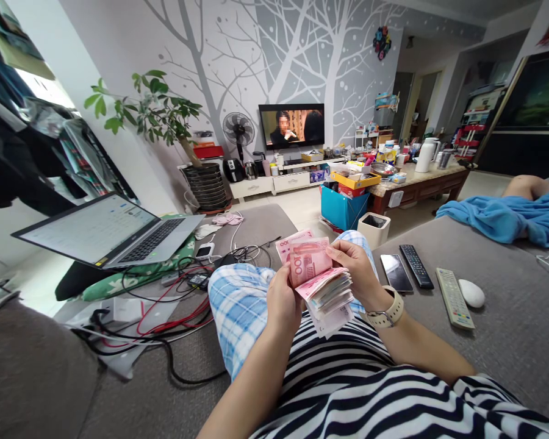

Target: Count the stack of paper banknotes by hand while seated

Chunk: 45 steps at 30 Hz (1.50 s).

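Observation:
A folded stack of banknotes (324,292) is held over my lap, with red 100 notes at the top and paler notes in the lower part. My left hand (283,299) is closed around the stack's left side, thumb on the fold. With its thumb and fingers, my right hand (357,271) pinches the right edge of an upper red note (308,259), which stands up from the rest. A pale watch (388,310) is on my right wrist. The fingers behind the notes are partly hidden.
Right of my lap lie a phone (396,272), a black remote (416,266), a pale remote (455,297) and a white mouse (471,293). To the left are a laptop (150,241) and tangled cables (178,323). A person's leg and blue cloth (507,213) are at far right.

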{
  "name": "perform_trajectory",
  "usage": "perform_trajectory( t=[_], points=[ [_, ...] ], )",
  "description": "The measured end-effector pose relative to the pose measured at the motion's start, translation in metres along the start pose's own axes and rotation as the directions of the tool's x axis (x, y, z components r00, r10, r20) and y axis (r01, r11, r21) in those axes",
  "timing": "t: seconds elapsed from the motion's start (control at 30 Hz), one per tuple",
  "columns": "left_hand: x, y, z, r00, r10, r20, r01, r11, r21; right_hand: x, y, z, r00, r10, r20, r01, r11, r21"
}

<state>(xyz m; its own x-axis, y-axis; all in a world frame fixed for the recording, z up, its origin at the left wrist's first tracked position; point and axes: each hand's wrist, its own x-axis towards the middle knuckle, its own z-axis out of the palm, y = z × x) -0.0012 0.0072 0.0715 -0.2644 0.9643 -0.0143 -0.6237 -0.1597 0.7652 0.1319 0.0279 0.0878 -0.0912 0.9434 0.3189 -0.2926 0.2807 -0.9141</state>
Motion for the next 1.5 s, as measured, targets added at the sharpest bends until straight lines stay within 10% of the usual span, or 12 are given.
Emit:
perform_trajectory(
  t=[1.5],
  points=[
    [-0.0029,0.0019,0.0007,0.998,0.018,0.054,-0.02,0.999,0.038,0.0013,0.0039,-0.002,1.0,-0.004,-0.02,0.004,1.0,-0.005]
  ],
)
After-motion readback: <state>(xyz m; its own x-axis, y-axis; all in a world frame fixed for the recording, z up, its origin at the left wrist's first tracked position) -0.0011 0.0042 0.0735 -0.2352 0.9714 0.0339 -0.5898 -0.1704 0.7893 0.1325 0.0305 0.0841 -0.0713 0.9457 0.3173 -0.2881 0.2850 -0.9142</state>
